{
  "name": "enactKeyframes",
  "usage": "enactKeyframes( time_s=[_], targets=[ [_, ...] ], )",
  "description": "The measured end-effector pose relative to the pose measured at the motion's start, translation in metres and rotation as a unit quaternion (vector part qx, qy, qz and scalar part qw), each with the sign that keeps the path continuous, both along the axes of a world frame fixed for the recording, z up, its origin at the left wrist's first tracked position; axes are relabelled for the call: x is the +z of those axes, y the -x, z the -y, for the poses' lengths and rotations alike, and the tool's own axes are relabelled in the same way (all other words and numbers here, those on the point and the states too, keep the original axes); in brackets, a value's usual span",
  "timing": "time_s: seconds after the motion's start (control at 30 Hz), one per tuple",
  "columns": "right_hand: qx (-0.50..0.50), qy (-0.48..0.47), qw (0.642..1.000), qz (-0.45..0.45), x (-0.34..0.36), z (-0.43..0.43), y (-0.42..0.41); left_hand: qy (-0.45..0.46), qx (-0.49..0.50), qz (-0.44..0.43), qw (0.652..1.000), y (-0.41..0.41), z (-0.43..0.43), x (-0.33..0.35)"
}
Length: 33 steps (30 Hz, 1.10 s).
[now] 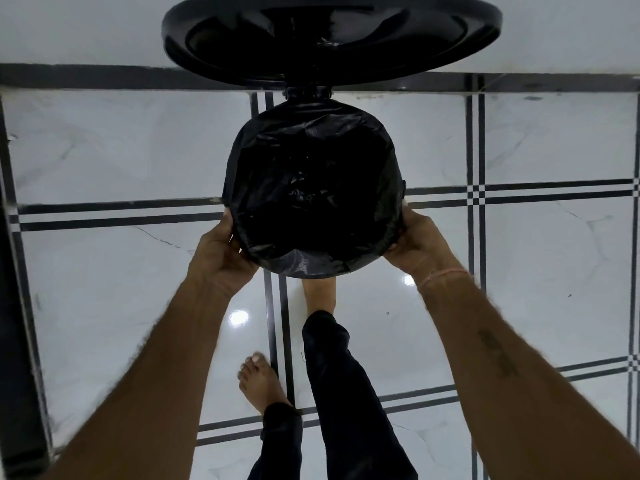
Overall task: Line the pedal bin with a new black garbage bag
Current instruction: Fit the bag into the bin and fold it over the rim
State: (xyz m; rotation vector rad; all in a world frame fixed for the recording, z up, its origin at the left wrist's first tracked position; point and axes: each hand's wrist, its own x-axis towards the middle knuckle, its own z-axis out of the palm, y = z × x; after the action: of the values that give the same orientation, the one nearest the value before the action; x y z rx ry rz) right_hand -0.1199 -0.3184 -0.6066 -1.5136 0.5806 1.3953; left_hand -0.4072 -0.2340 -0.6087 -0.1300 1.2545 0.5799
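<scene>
Black bag [311,188] is lining the bin [306,94], folded over its rim below the raised lid [332,39]. Your left hand [221,251] and right hand [415,244] are clamping curled fingers onto its overhang beside the bin. Only smoothing seems left.

Glossy white marble-look floor [519,140] tiles fill the frame, crossed by paired black stripes [104,222]. Across the top, a dark skirting band [86,76] runs below a pale wall [69,29]. Two bright light reflections [239,318] shine at lower centre.
</scene>
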Motion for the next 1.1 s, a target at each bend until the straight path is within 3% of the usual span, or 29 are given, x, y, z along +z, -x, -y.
enactKeyframes(
  time_s=[0.3, 0.43, 0.6, 0.87, 0.97, 1.1],
  targets=[
    [-0.023, -0.051, 0.998, 0.015, 0.008, 0.019, 0.010, 0.021, -0.050, -0.014, 0.998, -0.002, -0.005, 0.006],
    [-0.056, -0.050, 0.996, 0.040, 0.005, 0.028, 0.020, -0.049, 0.017, -0.027, 0.998, -0.001, 0.018, 0.000],
    [-0.056, -0.052, 0.997, 0.025, 0.015, 0.048, 0.041, -0.022, 0.029, 0.010, 0.999, -0.010, 0.059, 0.013],
    [-0.212, -0.023, 0.976, 0.032, 0.005, 0.047, 0.075, 0.032, 0.200, -0.005, 0.979, -0.043, 0.086, 0.005],
    [-0.240, 0.015, 0.970, -0.012, 0.010, 0.051, 0.099, 0.066, 0.192, 0.003, 0.979, -0.058, 0.099, 0.011],
    [-0.259, -0.008, 0.963, -0.070, 0.006, 0.055, 0.135, 0.073, 0.158, 0.015, 0.985, -0.066, 0.112, 0.017]
  ],
)
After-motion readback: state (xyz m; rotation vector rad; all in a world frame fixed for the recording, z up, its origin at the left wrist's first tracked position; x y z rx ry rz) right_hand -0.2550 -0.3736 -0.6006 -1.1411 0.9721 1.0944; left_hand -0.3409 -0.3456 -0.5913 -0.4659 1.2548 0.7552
